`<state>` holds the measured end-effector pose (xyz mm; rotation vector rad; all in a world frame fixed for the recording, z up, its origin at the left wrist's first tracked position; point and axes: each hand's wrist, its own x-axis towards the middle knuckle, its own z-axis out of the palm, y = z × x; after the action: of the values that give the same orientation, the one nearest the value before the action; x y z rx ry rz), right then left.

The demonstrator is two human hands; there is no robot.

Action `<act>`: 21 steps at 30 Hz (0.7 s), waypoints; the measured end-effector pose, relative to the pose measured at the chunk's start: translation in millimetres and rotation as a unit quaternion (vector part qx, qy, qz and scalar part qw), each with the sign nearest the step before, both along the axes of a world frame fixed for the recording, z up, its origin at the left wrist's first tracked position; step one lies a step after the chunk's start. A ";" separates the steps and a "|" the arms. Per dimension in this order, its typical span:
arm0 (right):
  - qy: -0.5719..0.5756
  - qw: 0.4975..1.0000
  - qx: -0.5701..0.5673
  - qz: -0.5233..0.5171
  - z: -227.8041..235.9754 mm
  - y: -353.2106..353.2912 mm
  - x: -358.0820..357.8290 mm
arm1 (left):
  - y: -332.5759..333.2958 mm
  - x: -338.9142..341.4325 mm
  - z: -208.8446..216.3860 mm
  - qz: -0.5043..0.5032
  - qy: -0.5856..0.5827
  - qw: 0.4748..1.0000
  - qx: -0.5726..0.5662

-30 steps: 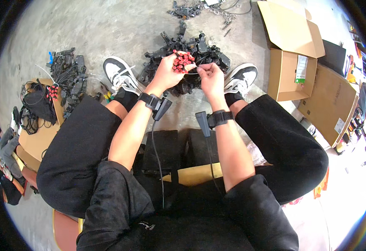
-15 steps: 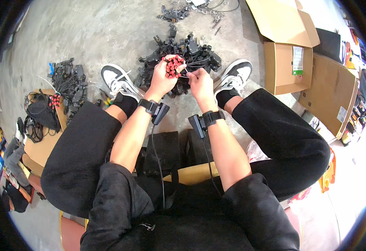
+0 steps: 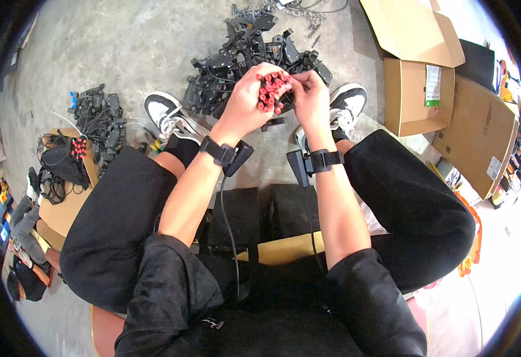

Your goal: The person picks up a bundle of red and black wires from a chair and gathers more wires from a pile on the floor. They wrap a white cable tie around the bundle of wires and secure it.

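Note:
My left hand [image 3: 239, 107] is wrapped round a bundle of red-tipped cable ends [image 3: 272, 92], whose red tips face up toward me. Close against the bundle's right side, my right hand [image 3: 312, 101] has thumb and fingers pinched together; what lies between them is too small to make out. Beyond and beneath both hands spreads a heap of black plastic parts with cables [image 3: 236, 56], between my shoes. The hands cover the lower part of the bundle.
To the left lies another bunch of black parts [image 3: 103, 116] with red-tipped cables [image 3: 79, 147], beside a black cloth bag [image 3: 64, 163] on cardboard. An open cardboard box [image 3: 391, 101] stands at the right, a closed carton [image 3: 472, 137] beside it. Chains [image 3: 299, 15] lie at the far side.
Both hands and the red-tipped bundle have shifted right within the picture, and the bundle looks larger. The black parts beyond them have changed position and stretch farther right.

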<state>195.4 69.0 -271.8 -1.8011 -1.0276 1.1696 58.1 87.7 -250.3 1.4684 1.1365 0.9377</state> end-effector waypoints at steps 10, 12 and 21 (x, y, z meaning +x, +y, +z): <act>0.116 0.975 -0.177 0.067 -11.1 -22.2 -32.5 | -0.9 -11.7 -30.3 0.080 0.033 0.996 -0.027; 0.127 0.956 -0.205 0.166 -11.1 -30.1 -26.8 | -8.5 -9.7 -31.2 0.116 0.000 0.992 -0.042; 0.168 0.927 -0.168 0.291 29.6 3.3 1.4 | 7.2 -15.1 10.4 0.139 0.001 0.990 -0.031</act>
<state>196.8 72.2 -242.2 -1.4855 -1.2482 2.0459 43.0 94.9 -239.9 1.2817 1.3848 1.0799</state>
